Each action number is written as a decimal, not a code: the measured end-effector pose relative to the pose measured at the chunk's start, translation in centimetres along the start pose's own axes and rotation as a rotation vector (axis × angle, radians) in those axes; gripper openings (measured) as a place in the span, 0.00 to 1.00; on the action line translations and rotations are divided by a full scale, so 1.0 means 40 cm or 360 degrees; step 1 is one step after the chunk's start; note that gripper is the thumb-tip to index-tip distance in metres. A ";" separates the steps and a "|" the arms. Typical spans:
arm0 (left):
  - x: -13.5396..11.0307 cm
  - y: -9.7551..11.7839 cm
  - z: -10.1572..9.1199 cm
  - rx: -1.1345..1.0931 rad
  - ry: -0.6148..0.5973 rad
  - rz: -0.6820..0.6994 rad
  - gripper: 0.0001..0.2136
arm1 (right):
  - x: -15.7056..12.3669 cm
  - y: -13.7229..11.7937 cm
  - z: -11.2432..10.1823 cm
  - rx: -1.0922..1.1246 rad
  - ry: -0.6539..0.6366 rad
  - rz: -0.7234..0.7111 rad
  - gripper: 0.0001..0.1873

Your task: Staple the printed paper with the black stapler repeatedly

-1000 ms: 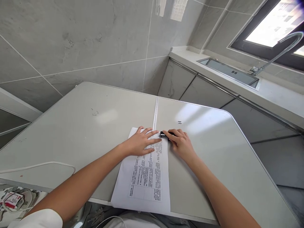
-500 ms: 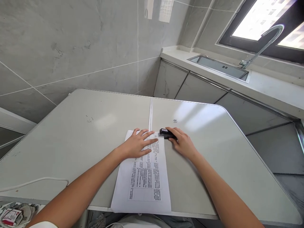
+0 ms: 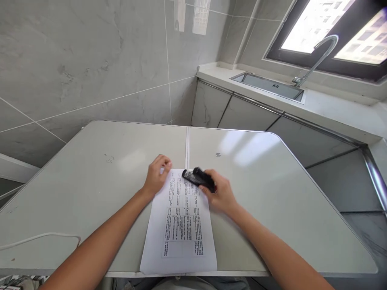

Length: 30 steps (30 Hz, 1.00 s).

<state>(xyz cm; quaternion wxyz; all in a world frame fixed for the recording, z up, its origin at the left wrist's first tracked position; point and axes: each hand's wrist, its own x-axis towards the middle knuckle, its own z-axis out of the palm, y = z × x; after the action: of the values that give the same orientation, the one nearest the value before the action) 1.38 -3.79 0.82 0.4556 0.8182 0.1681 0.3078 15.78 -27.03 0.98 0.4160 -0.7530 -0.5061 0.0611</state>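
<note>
Printed paper sheets (image 3: 178,262) lie on the folding table, covered in rows of small text and a ruled grid. At their upper left corner is my left hand (image 3: 156,174), fingers curled in and thumb pressed near the corner of the paper. A black stapler (image 3: 201,179) is in my right hand (image 3: 222,191), which wraps round its rear end. The stapler is tilted over the upper right part of the paper, blurred by motion, its jaws spread apart. Beyond it, a small strip of staples (image 3: 218,154) rests on the tabletop.
The pale table (image 3: 260,225) has a centre seam and a raised edge. A white cable (image 3: 39,237) runs across its left side. Behind stand a tiled wall (image 3: 90,60) and a counter with a sink (image 3: 272,86) and a curved tap (image 3: 320,56) below a window.
My left hand has lifted off the text and moved left to the paper's corner, its fingers now curled. My right hand has drawn the stapler off the paper's edge and swung it leftward above the sheets.
</note>
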 end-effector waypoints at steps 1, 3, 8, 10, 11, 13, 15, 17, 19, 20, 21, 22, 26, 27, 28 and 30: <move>0.006 -0.009 -0.010 -0.0239 0.0090 -0.0122 0.14 | -0.009 -0.021 0.016 0.0073 -0.0139 -0.0024 0.18; 0.020 -0.033 -0.031 -0.0768 0.0141 -0.0385 0.21 | -0.020 -0.055 0.044 0.0155 -0.0374 -0.0071 0.18; 0.057 -0.081 -0.090 -0.1593 0.0070 -0.0716 0.27 | -0.010 -0.075 0.058 -0.0031 -0.0732 -0.0217 0.16; 0.065 -0.088 -0.104 -0.1712 0.0134 -0.0710 0.27 | 0.002 -0.060 0.035 -0.0090 -0.0850 -0.0261 0.14; 0.068 -0.090 -0.108 -0.1746 0.0158 -0.0704 0.27 | 0.007 -0.048 0.017 -0.0101 -0.0910 -0.0279 0.13; 0.068 -0.091 -0.110 -0.1773 0.0169 -0.0705 0.26 | 0.016 -0.017 -0.031 -0.0115 -0.1011 -0.0302 0.12; 0.066 -0.092 -0.106 -0.1754 0.0158 -0.0720 0.26 | 0.022 0.019 -0.089 -0.0129 -0.1082 -0.0281 0.11; 0.063 -0.094 -0.101 -0.1720 0.0145 -0.0742 0.25 | 0.025 0.055 -0.147 -0.0107 -0.1173 -0.0218 0.10; 0.061 -0.095 -0.098 -0.1702 0.0139 -0.0751 0.25 | 0.026 0.086 -0.194 -0.0054 -0.1292 -0.0140 0.12; 0.061 -0.095 -0.097 -0.1703 0.0135 -0.0750 0.26 | 0.026 0.097 -0.211 -0.0027 -0.1349 -0.0100 0.15; 0.061 -0.095 -0.097 -0.1704 0.0132 -0.0748 0.26 | 0.026 0.106 -0.222 -0.0004 -0.1393 -0.0065 0.18; 0.061 -0.095 -0.097 -0.1703 0.0131 -0.0745 0.26 | 0.026 0.113 -0.230 0.0011 -0.1424 -0.0034 0.20; 0.062 -0.093 -0.099 -0.1713 0.0099 -0.0739 0.26 | 0.028 0.131 -0.241 0.0040 -0.1467 0.0042 0.29; 0.063 -0.093 -0.100 -0.1729 0.0088 -0.0732 0.26 | 0.030 0.138 -0.245 0.0063 -0.1484 0.0048 0.32; 0.063 -0.093 -0.100 -0.1748 0.0077 -0.0724 0.26 | 0.032 0.147 -0.251 0.0108 -0.1504 0.0043 0.34; 0.063 -0.094 -0.100 -0.1783 0.0066 -0.0710 0.26 | 0.039 0.177 -0.267 0.0249 -0.1453 0.0026 0.33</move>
<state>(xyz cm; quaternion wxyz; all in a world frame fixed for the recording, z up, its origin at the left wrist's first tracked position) 0.67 2.18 0.10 0.8675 0.3926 0.1568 0.2623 27.04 -32.81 3.51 0.2055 -0.6194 -0.6254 0.4278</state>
